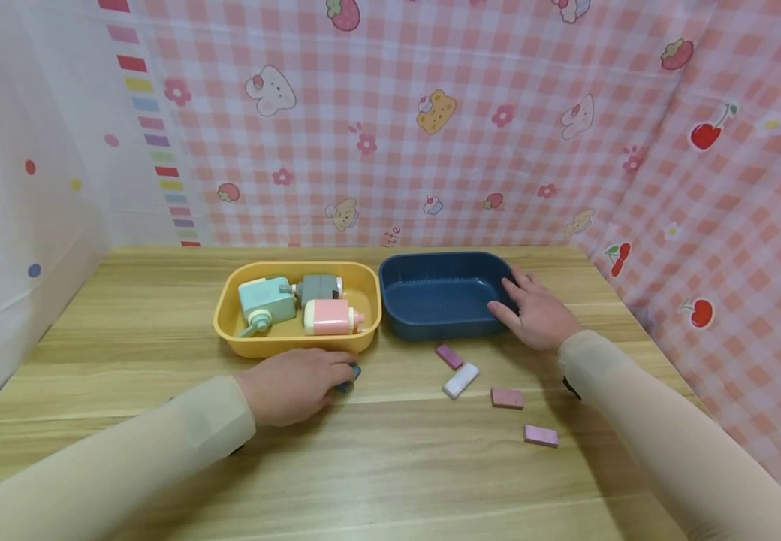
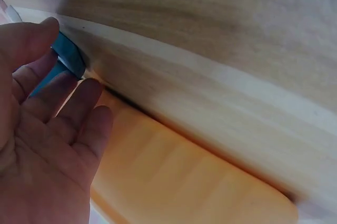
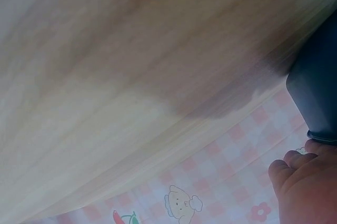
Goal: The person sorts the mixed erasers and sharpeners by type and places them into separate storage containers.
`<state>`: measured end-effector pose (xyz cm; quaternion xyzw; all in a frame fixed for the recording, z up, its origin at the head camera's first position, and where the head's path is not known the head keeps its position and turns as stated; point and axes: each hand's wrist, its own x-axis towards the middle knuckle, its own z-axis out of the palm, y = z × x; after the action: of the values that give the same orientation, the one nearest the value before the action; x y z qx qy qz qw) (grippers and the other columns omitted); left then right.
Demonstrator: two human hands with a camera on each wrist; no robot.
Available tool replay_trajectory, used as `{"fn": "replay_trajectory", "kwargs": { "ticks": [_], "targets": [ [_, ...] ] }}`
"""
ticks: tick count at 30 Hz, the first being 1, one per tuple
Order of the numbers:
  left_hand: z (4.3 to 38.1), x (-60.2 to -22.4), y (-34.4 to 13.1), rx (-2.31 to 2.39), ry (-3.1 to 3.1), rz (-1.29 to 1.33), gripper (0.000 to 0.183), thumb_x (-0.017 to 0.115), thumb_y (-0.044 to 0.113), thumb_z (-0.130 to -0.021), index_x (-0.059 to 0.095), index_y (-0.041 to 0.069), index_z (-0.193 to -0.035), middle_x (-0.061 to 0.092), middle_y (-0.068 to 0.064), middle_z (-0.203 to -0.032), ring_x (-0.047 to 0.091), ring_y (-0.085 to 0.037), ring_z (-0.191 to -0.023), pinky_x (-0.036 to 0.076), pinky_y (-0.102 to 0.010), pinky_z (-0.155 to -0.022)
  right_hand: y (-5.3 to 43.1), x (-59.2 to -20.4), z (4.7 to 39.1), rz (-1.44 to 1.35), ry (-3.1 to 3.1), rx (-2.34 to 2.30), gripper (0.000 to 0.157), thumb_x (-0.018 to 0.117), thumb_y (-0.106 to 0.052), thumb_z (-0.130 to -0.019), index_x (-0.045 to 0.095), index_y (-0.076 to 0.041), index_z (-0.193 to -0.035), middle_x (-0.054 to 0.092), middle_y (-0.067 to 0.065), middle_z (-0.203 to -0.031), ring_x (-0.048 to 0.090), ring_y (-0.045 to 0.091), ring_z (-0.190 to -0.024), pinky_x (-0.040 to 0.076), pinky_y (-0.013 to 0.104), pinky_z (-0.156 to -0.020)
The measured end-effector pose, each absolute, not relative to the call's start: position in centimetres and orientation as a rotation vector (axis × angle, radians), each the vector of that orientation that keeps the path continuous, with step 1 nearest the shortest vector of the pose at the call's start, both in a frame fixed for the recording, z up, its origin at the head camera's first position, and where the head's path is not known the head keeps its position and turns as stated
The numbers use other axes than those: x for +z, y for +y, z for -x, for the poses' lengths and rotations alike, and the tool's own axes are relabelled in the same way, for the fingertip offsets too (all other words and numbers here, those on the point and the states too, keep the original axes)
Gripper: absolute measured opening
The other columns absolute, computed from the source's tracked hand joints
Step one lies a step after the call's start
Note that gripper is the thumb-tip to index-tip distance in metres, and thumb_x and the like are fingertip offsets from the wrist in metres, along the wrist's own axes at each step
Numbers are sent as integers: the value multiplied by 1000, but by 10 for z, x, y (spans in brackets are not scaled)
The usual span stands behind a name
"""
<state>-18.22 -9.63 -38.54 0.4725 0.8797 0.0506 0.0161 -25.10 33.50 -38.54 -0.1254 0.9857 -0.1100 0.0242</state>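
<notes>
My left hand (image 1: 299, 385) is in front of the yellow bin, its fingertips and thumb pinching a small dark teal block (image 1: 348, 378) close to the tabletop. The left wrist view shows the block (image 2: 69, 54) between thumb and fingertips, partly covered by them. My right hand (image 1: 541, 312) rests on the right rim of the navy bin (image 1: 447, 329), fingers loosely extended. Between and below the hands lie a dark pink block (image 1: 449, 356), a white block (image 1: 461, 381), a dusty pink block (image 1: 508, 398) and a light pink block (image 1: 541, 436).
The yellow bin (image 1: 296, 347) holds a mint-green toy bottle (image 1: 267, 297), a grey toy piece (image 1: 319, 288) and a pink toy bottle (image 1: 327, 317). The navy bin stands right beside it. A checked cloth (image 1: 390, 135) hangs behind the wooden table (image 1: 390, 481).
</notes>
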Motion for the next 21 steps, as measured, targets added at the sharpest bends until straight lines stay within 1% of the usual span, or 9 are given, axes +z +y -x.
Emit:
{"fn": "replay_trajectory", "kwargs": {
  "ticks": [5, 9, 12, 21],
  "targets": [
    [184, -387, -95, 171, 2742, -1443, 31, 71, 8, -97, 69, 10, -128, 71, -4, -132, 68, -23, -121, 53, -42, -110, 335, -385, 251, 383, 3050, -333, 89, 34, -66, -108, 27, 1, -165, 10, 24, -176, 10, 50, -161, 13, 63, -131],
    [187, -387, -93, 159, 2751, -1490, 22, 73, 10, -97, 72, 15, -118, 72, -1, -118, 69, -18, -109, 57, -38, -103, 335, -385, 251, 380, 3052, -329, 89, 34, -66, -108, 27, 1, -165, 10, 24, -176, 11, 51, -161, 14, 63, -131],
    [188, -387, -92, 163, 2749, -1483, 18, 77, 12, -95, 73, 18, -111, 70, 3, -109, 67, -14, -101, 58, -35, -98, 335, -385, 251, 380, 3053, -327, 88, 35, -66, -108, 27, 1, -165, 10, 24, -176, 12, 51, -161, 14, 63, -130],
    [192, -388, -90, 210, 2741, -1383, 15, 80, 14, -93, 72, 23, -102, 71, 9, -99, 65, -10, -92, 58, -35, -91, 334, -386, 251, 379, 3059, -321, 88, 35, -66, -108, 28, 1, -165, 11, 24, -176, 13, 51, -161, 15, 64, -130]
  ]
}}
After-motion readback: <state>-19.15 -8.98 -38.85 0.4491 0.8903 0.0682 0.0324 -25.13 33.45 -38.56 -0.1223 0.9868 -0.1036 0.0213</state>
